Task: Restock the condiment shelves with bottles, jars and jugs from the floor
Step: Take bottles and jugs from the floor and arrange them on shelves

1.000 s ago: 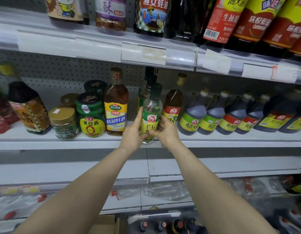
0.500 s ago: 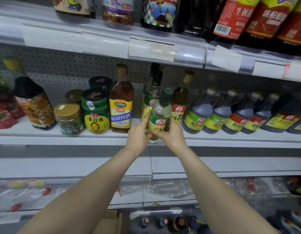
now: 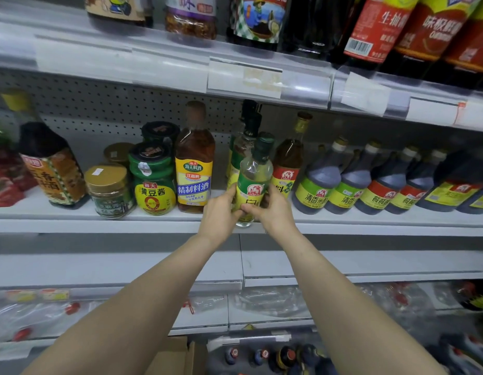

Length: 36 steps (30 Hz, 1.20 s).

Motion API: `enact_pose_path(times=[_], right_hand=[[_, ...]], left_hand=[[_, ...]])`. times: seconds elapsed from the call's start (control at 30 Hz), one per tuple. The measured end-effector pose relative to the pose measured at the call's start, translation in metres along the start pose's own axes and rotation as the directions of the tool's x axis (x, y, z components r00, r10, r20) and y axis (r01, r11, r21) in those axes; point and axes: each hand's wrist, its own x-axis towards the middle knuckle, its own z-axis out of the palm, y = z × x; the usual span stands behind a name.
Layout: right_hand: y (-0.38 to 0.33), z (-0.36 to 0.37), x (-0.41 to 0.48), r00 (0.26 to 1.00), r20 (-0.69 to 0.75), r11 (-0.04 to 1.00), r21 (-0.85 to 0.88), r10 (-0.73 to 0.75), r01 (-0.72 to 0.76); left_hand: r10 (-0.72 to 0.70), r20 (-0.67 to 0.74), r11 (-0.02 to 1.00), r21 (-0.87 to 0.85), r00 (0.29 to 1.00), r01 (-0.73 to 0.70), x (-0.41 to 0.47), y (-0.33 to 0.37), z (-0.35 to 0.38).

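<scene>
Bottle (image 3: pixel 252 182) sits tilted between my hands, left hand (image 3: pixel 220 212) and right hand (image 3: pixel 275 212) both wrapped round its lower half, base at the shelf (image 3: pixel 99 226) lip. I'd straighten it, then slide it back gently. Tight slot though: wine bottle (image 3: pixel 194 163) just left of my left hand, more bottles right behind.

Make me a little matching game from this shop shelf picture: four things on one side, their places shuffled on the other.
Things: A clear green-capped bottle; B gold-lidded jar; C red-labelled jug; D cardboard box.
Places: 1 top shelf; 2 bottom edge of view; 3 held by left hand and right hand; 4 beside the green jar.
Pairs: A-3, B-4, C-1, D-2.
</scene>
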Motion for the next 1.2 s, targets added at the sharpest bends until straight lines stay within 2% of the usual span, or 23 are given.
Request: enact_pose_path(times=[0.2,0.57,0.77,1.03,1.2], right_hand=[[0.002,0.009,0.010,1.000,0.005,0.999,0.037,0.024,-0.024],[0.001,0.014,0.022,1.000,0.013,1.000,0.011,0.025,-0.026],[-0.001,0.015,0.027,0.999,0.019,0.999,-0.017,0.034,-0.034],[-0.007,0.019,0.032,1.000,0.004,0.998,-0.062,0.024,-0.023],[-0.008,0.020,0.032,0.999,0.006,0.996,-0.079,0.037,-0.036]], left_hand=[[-0.045,0.004,0.999,0.002,0.999,0.045,0.006,-0.005,-0.002],[-0.029,0.005,0.998,0.049,1.000,0.029,0.017,-0.007,-0.003],[-0.019,0.018,0.999,-0.040,1.000,0.020,0.020,-0.008,-0.006],[-0.035,0.012,0.998,-0.060,0.999,0.036,0.027,-0.009,-0.007],[-0.061,0.006,0.998,0.004,0.998,0.061,0.029,-0.009,-0.004]])
